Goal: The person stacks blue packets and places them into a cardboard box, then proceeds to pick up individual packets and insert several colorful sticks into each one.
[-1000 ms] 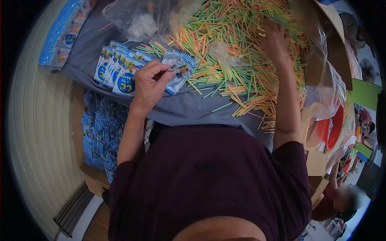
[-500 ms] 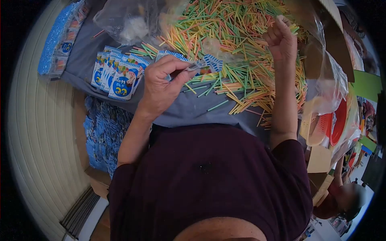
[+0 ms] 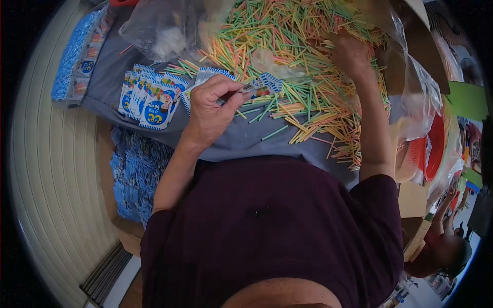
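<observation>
My left hand (image 3: 213,105) pinches a small blue-and-white packet (image 3: 264,86) between thumb and fingertips, near the front of the pile. Over on the right, my right hand (image 3: 351,55) reaches into a heap of thin coloured sticks (image 3: 287,43) in green, yellow, orange and pink. Its fingers are among the sticks and blurred, so what they hold is hidden. Beside my left hand, several printed packets (image 3: 156,109) lie overlapping on the grey cloth. Another packet lies partly behind that hand.
At the far left lies a clear bag of blue strips (image 3: 74,54). A carton of blue packets (image 3: 134,177) stands below the table edge. Clear plastic (image 3: 169,31) lies at the back. Red basket (image 3: 435,149) and a co-worker in dark red (image 3: 431,256) are at the right.
My right hand has gone from raised, with a few sticks in its fingers, down into the heap. My left hand has barely moved and keeps the packet.
</observation>
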Demonstrator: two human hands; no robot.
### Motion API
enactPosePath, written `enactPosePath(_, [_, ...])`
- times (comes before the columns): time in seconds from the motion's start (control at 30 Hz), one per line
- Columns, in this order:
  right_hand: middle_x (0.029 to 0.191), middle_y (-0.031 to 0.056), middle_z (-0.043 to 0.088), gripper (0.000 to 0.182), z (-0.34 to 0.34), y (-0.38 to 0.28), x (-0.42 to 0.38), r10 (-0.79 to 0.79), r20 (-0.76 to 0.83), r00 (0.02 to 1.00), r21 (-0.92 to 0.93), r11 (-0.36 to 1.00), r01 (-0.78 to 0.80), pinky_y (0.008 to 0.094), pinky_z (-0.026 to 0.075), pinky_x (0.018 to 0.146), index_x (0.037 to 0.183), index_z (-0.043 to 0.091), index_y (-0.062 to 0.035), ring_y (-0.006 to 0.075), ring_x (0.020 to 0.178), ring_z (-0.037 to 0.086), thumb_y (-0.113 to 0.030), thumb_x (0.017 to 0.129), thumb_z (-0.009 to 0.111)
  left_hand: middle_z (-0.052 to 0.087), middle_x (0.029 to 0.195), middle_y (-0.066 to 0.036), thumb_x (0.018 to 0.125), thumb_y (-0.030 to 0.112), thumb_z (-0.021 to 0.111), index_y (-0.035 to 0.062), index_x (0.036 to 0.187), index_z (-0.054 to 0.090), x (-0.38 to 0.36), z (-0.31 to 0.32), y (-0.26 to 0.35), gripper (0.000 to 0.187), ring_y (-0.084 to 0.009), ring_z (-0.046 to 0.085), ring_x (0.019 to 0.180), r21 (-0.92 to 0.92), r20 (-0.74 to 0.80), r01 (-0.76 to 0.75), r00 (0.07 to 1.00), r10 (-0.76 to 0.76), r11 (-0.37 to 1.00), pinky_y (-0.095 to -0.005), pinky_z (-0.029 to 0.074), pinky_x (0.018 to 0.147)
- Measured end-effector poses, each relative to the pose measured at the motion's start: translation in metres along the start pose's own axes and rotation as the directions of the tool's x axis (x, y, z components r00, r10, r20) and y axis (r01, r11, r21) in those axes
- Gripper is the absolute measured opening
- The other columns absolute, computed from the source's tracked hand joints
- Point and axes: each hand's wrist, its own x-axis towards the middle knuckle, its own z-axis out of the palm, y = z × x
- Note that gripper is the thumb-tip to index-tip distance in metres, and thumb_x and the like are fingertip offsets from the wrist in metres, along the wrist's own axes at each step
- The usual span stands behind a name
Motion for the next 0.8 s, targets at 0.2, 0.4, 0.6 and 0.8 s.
enactPosePath(0.2, [0.095, 0.0100, 0.068, 0.025, -0.020, 0.001, -0.011, 0.341, 0.101, 0.935, 0.969, 0.180, -0.171, 0.0405, 0.052, 0.067, 0.120, 0.059, -0.0052, 0.0223, 0.085, 0.068, -0.012, 0.097, 0.054, 0.062, 0.080, -0.003, 0.079, -0.004, 0.076, -0.0040, 0.090, 0.070, -0.003, -0.011, -0.006, 0.013, -0.0087, 0.056, 0.073, -0.034, -0.019, 0.027, 0.999, -0.028, 0.999, -0.0222, 0.044, 0.065])
enactPosePath(0.4, [0.096, 0.0088, 0.060, 0.017, 0.003, -0.023, 0.007, 0.134, 0.029, 0.990, 0.530, -0.842, 0.099, 0.0280, 0.040, 0.058, 0.111, 0.053, 0.0024, 0.0135, 0.070, 0.049, -0.010, 0.099, 0.053, 0.062, 0.078, -0.002, 0.079, -0.002, 0.076, -0.0037, 0.089, 0.069, 0.000, 0.004, 0.003, 0.012, -0.0081, 0.055, 0.071, -0.092, -0.038, 0.022, 0.999, -0.026, 0.996, -0.0225, 0.044, 0.063])
enactPosePath(0.6, [0.087, 0.0054, 0.056, 0.007, -0.027, -0.064, 0.017, 0.228, 0.075, 0.971, 0.382, -0.906, 0.183, 0.0278, 0.033, 0.054, 0.100, 0.053, -0.0049, 0.0116, 0.062, 0.038, -0.008, 0.096, 0.059, 0.063, 0.077, -0.001, 0.080, 0.000, 0.077, -0.0033, 0.088, 0.069, 0.004, -0.005, -0.004, 0.011, -0.0067, 0.055, 0.070, -0.050, -0.056, 0.058, 0.997, -0.060, 0.997, -0.0223, 0.043, 0.062])
enactPosePath(0.8, [0.066, -0.0010, 0.047, 0.013, -0.009, -0.066, 0.038, 0.063, -0.226, 0.972, 0.175, -0.979, 0.104, 0.0252, 0.025, 0.049, 0.095, 0.057, -0.0077, 0.0095, 0.052, 0.026, -0.020, 0.097, 0.062, 0.064, 0.078, -0.001, 0.081, 0.001, 0.076, -0.0033, 0.089, 0.071, 0.017, -0.005, -0.015, 0.011, -0.0059, 0.058, 0.072, -0.018, -0.088, 0.062, 0.994, -0.063, 0.998, -0.0217, 0.045, 0.063])
